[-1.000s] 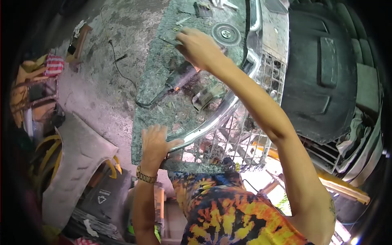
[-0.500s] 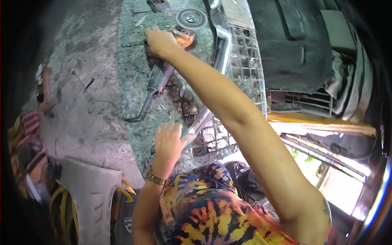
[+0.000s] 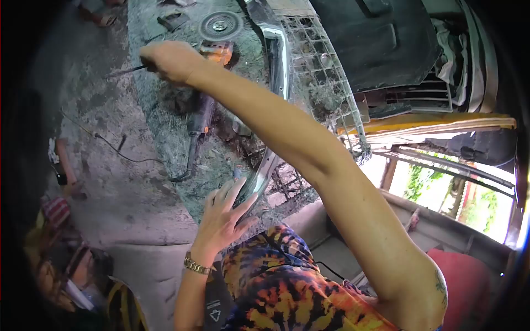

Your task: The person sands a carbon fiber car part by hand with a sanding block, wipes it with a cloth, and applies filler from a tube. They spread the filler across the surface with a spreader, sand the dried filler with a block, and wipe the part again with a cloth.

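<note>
My right hand (image 3: 174, 62) is closed in a fist at the far left side of the bench. Out of it, to the left, sticks a thin dark rod (image 3: 131, 70); its other end is hidden in the fist. Just right of this hand lies an angle grinder (image 3: 218, 52) with a round disc, its body partly behind my forearm. Lower down, my left hand (image 3: 226, 215) has its fingers spread and holds nothing. Its fingertips are right by the lower end of a long bent metal strip (image 3: 283, 60), which curves along the bench behind my right arm.
A worn stone-like bench top (image 3: 157, 118) carries a rusty wire grid (image 3: 317, 58) on its right. Dark vehicle panels (image 3: 375, 52) stand beyond it. A cable (image 3: 130, 158) runs over the concrete floor at left. A grey panel (image 3: 154, 265) is at lower left.
My right hand has moved left, away from the grinder, with the thin rod now pointing out of its fist. My left hand has drawn slightly back and spread its fingers. The view has turned.
</note>
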Demonstrator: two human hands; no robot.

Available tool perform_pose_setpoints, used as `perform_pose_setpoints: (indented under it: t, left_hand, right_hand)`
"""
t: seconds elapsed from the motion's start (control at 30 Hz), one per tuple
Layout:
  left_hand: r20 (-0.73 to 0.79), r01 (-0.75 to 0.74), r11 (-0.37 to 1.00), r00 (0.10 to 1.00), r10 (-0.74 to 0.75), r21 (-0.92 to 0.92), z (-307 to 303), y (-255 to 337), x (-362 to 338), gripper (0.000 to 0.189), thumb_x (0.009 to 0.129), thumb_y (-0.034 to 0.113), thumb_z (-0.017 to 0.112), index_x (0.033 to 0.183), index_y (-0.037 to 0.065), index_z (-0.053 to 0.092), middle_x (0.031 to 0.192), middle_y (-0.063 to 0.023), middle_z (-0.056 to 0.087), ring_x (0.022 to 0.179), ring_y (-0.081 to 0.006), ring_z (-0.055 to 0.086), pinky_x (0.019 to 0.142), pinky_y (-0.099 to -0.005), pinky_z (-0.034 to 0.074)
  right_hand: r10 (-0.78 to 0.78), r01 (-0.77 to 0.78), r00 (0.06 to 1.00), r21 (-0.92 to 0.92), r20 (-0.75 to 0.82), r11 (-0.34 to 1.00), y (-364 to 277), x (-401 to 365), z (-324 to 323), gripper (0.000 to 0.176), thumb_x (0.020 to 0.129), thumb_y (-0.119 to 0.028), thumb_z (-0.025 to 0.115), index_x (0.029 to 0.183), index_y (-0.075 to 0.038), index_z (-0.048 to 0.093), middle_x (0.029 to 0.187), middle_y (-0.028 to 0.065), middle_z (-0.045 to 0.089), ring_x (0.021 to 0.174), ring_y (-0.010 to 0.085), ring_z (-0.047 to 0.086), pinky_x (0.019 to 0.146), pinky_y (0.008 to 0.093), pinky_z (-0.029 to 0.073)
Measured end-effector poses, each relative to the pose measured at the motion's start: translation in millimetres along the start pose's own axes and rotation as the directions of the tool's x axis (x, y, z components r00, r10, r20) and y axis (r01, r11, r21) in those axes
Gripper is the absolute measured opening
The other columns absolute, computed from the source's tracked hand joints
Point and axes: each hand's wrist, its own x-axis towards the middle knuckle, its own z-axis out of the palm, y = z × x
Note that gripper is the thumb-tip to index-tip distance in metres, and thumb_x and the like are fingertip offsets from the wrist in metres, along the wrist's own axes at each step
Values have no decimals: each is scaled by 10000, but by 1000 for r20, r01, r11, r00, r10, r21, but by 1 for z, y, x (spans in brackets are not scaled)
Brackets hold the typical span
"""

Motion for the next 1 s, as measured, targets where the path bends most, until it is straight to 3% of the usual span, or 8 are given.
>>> perform_pose_setpoints:
  t: [0.1, 0.23, 0.43, 0.5, 0.57, 0.7, 0.83, 1.0]
  left_hand:
    - [44, 14, 997, 999, -18, 72, -1, 7, 19, 576, 922, 448, 698, 1443, 229, 592, 1593, -145, 399, 1392, -369, 431, 1105, -518, 364]
    - [141, -34, 996, 990, 22, 86, -12, 2, 3, 570, 928, 462, 681, 1443, 235, 592, 1595, -143, 401, 1389, -372, 432, 1104, -515, 364]
    - [311, -192, 973, 939, 145, 128, -35, -21, -14, 579, 922, 473, 674, 1437, 226, 584, 1564, -127, 437, 1395, -356, 433, 1103, -517, 363]
    - [339, -271, 952, 917, 210, 142, -34, -24, -2, 579, 925, 460, 675, 1442, 217, 577, 1564, -119, 442, 1385, -337, 441, 1093, -510, 367]
    - [314, -286, 944, 922, 225, 163, -22, -28, 10, 593, 929, 438, 676, 1451, 182, 561, 1536, -108, 472, 1356, -321, 465, 1083, -512, 372]
    - [249, -234, 971, 944, 216, 48, -9, -17, 40, 620, 967, 436, 621, 1498, 136, 510, 1435, -139, 531, 1310, -336, 497, 1027, -509, 393]
    - [140, -200, 965, 974, 177, 172, 10, -12, 31, 643, 987, 489, 588, 1484, 88, 513, 1418, -164, 538, 1289, -359, 511, 1013, -509, 408]
    - [33, -256, 940, 966, 255, 226, 8, -16, 5, 632, 988, 487, 593, 1460, 73, 528, 1376, -182, 568, 1277, -361, 526, 998, -517, 433]
  right_hand:
    - [75, -47, 986, 186, -147, 981, -45, -18, -50, 220, 926, -147, 650, 1121, -67, 590, 881, 170, 660, 861, 397, 667, 749, 503, 500]
    - [413, -344, 910, 569, 8, 747, -86, -107, -145, 489, 943, -139, 666, 1401, -66, 510, 729, 96, 608, 659, 204, 608, 661, 384, 465]
    - [688, -529, 710, 756, 147, 385, -113, -270, -171, 306, 959, -186, 623, 1155, 14, 745, 1111, 112, 770, 904, 138, 666, 875, 305, 525]
    - [781, -450, 600, 880, 173, 151, -142, -315, -162, 334, 985, -220, 627, 1235, -26, 734, 1183, 118, 758, 963, 153, 663, 879, 329, 538]
    - [926, -710, 368, 669, 86, 220, -184, -332, -157, 312, 967, -183, 647, 1213, -19, 746, 1193, 120, 748, 981, 145, 651, 871, 316, 529]
    - [985, -864, -131, 474, 115, -170, -250, -329, -127, 252, 910, -125, 728, 1116, 16, 761, 1013, 75, 706, 877, 115, 603, 776, 272, 480]
    - [965, -918, 38, 373, -259, 136, -288, -338, -88, 157, 883, -89, 751, 967, 41, 722, 814, 29, 558, 698, 102, 500, 641, 310, 414]
    - [965, -803, -146, 596, -218, 13, -311, -332, -79, 235, 1051, -205, 570, 1027, -19, 713, 595, -19, 456, 563, 88, 459, 543, 273, 344]
